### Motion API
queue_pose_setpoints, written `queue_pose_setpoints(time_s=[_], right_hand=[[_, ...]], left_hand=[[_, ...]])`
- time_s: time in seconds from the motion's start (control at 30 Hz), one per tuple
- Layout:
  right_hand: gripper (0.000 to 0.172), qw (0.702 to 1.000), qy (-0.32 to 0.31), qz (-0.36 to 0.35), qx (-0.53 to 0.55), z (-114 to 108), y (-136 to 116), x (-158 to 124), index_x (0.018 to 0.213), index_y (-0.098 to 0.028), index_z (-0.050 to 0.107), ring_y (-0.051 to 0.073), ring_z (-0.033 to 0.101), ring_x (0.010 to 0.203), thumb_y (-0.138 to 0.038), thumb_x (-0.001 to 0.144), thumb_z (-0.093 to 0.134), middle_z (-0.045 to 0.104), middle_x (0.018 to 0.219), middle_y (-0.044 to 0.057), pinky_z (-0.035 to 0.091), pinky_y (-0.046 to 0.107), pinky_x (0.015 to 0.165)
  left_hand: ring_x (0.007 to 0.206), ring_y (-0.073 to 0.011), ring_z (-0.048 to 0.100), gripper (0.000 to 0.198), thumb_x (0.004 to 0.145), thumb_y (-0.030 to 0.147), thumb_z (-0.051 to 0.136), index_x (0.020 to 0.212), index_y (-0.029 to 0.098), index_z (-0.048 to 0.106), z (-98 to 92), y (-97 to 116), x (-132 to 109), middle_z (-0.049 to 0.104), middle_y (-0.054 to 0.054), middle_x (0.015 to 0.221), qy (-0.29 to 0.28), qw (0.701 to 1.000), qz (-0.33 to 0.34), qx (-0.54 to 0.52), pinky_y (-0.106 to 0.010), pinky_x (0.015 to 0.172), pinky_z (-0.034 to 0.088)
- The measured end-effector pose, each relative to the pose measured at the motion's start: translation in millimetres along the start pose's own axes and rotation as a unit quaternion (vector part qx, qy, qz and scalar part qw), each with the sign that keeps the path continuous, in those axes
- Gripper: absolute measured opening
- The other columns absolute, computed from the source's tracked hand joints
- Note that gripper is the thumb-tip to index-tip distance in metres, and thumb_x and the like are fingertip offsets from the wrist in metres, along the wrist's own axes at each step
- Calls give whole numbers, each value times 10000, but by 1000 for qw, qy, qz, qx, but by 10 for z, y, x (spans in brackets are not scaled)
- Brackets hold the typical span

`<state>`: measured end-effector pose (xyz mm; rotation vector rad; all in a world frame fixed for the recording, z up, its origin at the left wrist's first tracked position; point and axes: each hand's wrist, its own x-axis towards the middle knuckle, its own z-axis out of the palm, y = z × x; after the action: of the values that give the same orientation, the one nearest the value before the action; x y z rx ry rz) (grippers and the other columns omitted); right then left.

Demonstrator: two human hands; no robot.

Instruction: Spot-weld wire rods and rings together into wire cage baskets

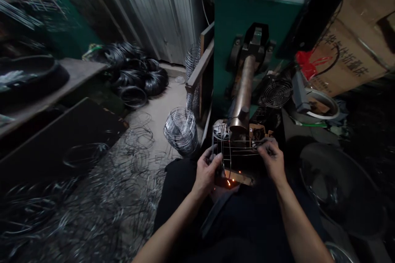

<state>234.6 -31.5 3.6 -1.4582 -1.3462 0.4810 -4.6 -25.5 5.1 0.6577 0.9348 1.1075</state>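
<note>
My left hand (210, 168) is closed around the left side of a small wire frame (226, 158), just below the metal arm of a machine. Its thin wires stand upright and join curved pieces. To the right, my right hand (271, 154) pinches the ends of thin straight wires (242, 148) that reach across toward the frame. The machine's thick round metal arm (243, 94) points down at the work, above both hands. Orange sparks (230, 182) glow under the frame, near a light strip (239, 176) at my lap.
A stack of wire rings (181, 131) stands on the floor to the left, with wire coils (138, 74) behind it. Loose wire scraps (123, 189) litter the floor. At right are a dark round basin (342, 189), a fan grille (276, 90) and a cardboard box (348, 45).
</note>
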Motion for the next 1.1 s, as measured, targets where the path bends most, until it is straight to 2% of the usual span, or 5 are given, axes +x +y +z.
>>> queue_pose_setpoints(time_s=[0.27, 0.43, 0.9, 1.1], right_hand=[[384, 999, 10, -21, -22, 172, -47, 141, 641, -214, 518, 248, 485, 929, -493, 839, 693, 511, 907, 53, 375, 358, 838], [382, 999, 10, -19, -25, 182, 16, 183, 638, -215, 515, 236, 485, 905, -481, 839, 703, 501, 885, 46, 377, 349, 834], [392, 999, 42, -27, -17, 200, 80, 314, 625, -199, 514, 216, 493, 884, -474, 790, 740, 508, 855, 24, 383, 333, 816], [408, 998, 60, -24, -26, 215, 120, 343, 604, -203, 486, 230, 520, 921, -461, 794, 739, 518, 835, 24, 400, 348, 850]], left_hand=[[411, -75, 487, 780, 740, 463, 803, 1372, 133, 485, 64, 110, 70, 561, 66, 634, -3, 1000, 3, -16, -221, 403, 454], [408, -80, 500, 806, 709, 466, 825, 1360, 121, 498, 87, 138, 133, 555, 65, 636, 1, 1000, -2, -21, -232, 407, 468], [383, -74, 504, 665, 760, 423, 794, 1292, 125, 530, 134, 99, 268, 545, 71, 640, -18, 999, 29, -32, -222, 386, 454], [349, -75, 481, 716, 680, 438, 842, 1254, 115, 562, 194, 109, 330, 510, 93, 596, 0, 999, 17, -46, -228, 354, 441]])
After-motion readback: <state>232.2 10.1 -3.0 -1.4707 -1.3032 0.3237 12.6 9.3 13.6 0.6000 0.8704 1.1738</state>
